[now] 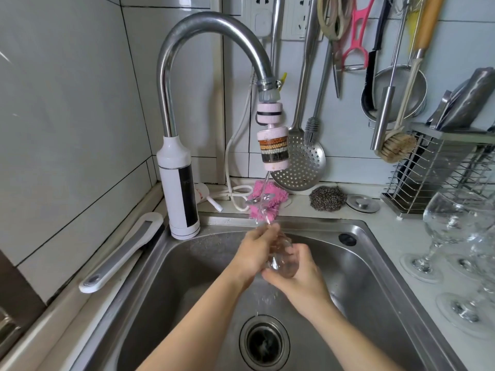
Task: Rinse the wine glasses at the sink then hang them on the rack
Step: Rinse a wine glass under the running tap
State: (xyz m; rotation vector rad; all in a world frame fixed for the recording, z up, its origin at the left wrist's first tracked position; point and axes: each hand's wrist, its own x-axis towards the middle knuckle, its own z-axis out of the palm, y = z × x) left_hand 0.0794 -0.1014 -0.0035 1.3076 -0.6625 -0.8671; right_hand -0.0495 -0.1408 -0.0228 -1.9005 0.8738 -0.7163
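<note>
Glossy pale tiles with dark grout cover the left wall (67, 103) and the back wall (348, 129), which meet in a corner behind the curved steel faucet (203, 30). Soft light sheens the left tiles. White power sockets (261, 14) sit high on the back wall, above hanging scissors (330, 20), a pink peeler (357, 30), a slotted spoon (300, 167) and a strainer (396, 89). A pale desk (393, 231) borders the steel sink (308, 221) and carries a steel scourer (327, 198).
</note>
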